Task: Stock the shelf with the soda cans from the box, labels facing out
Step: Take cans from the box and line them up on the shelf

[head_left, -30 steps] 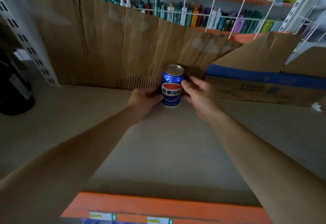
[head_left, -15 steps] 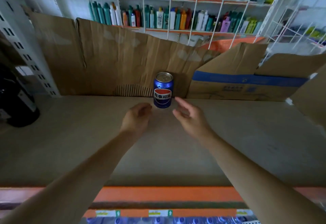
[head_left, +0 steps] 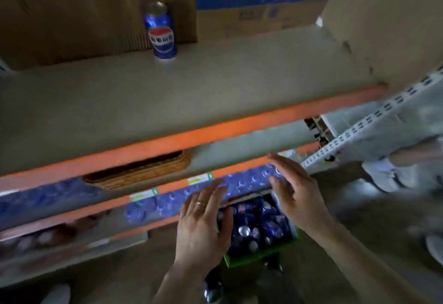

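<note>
One blue soda can point(head_left: 162, 32) stands upright at the back of the top shelf point(head_left: 182, 93), its red, white and blue label turned outward. Below, a green-edged box point(head_left: 261, 254) on the floor holds several blue cans point(head_left: 256, 224). My left hand point(head_left: 203, 222) hovers over the box's left side, fingers spread, a ring on one finger. My right hand point(head_left: 296, 192) is over the box's right side, open with fingers apart. Neither hand holds anything. The picture is blurred by motion.
Flattened cardboard point(head_left: 72, 11) lines the shelf's back; a cardboard carton point(head_left: 259, 6) with a blue stripe stands right of the can. Lower orange-edged shelves hold a wicker tray point(head_left: 139, 172) and shrink-wrapped blue bottles point(head_left: 239, 184). A white perforated upright point(head_left: 369, 121) runs at right.
Both hands let go of the can on the shelf, drew back and dropped down over the box of cans. My view tipped downward.
</note>
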